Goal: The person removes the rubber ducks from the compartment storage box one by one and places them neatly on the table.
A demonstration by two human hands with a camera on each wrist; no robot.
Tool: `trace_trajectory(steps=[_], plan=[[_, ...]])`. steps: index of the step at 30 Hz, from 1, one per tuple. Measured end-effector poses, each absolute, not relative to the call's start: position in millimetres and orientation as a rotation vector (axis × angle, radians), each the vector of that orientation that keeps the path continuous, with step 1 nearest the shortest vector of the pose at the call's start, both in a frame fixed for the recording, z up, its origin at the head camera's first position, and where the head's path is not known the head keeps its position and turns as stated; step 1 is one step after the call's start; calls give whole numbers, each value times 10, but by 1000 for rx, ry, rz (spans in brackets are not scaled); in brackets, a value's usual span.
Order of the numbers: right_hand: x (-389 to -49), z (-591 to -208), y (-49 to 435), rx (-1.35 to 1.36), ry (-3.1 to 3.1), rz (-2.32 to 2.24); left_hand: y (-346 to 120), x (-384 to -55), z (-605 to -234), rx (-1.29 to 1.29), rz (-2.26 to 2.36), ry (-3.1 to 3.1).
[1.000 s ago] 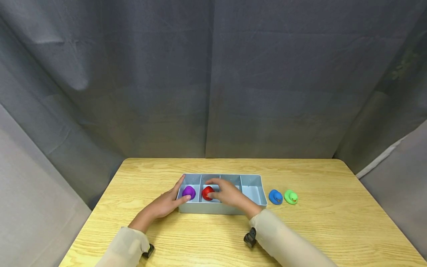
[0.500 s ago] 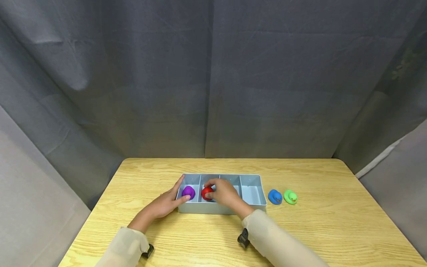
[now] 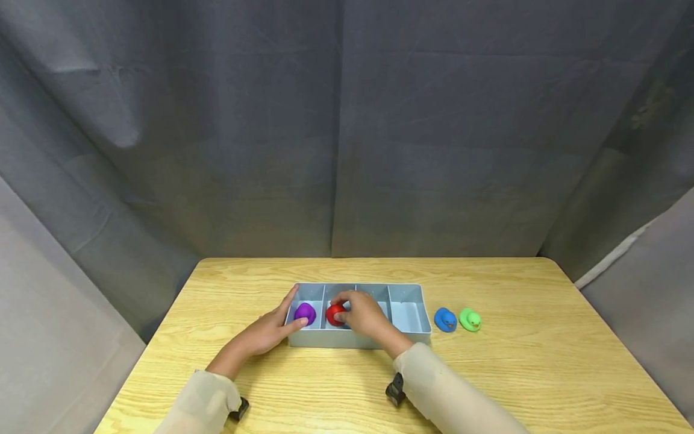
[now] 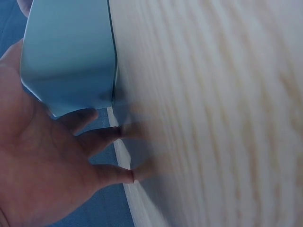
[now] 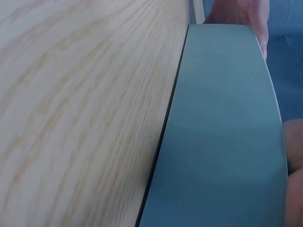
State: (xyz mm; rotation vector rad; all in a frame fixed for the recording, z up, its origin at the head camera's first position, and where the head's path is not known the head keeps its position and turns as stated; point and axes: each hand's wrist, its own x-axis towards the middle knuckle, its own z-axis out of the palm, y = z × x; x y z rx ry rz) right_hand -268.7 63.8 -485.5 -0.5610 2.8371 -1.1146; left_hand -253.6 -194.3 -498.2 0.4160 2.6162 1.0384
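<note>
A long grey-blue box (image 3: 347, 340) with side-by-side compartments stands on the table. My left hand (image 3: 262, 333) rests against its left end, thumb over the front rim and fingers stretched along the end wall. In the left wrist view, fingertips (image 4: 124, 176) of that hand touch the tabletop. A purple toy duck (image 3: 305, 313) sits in the leftmost compartment, close to the thumb. My right hand (image 3: 367, 314) reaches into the second compartment and pinches a red toy duck (image 3: 334, 314) between thumb and fingers. The right wrist view shows mostly the box's side wall (image 5: 218, 127).
Just right of the box, a blue toy duck (image 3: 445, 319) and a green toy duck (image 3: 470, 319) sit side by side on the wooden table (image 3: 520, 374). Dark grey curtains (image 3: 434, 150) hang behind the table's far edge.
My right thumb and fingers have closed on the red toy duck, and the right forearm has shifted slightly left. The left hand keeps its place at the box's end.
</note>
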Motion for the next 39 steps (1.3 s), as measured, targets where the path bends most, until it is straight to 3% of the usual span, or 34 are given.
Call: trace_trajectory(steps=[20, 39], plan=[[-2669, -4842, 700, -651, 2840, -1193, -1914, -2521, -4968, 425, 1008, 2627], [-2641, -4818, 700, -528, 2894, -1237, -1907, -2535, -4999, 419, 989, 2649]])
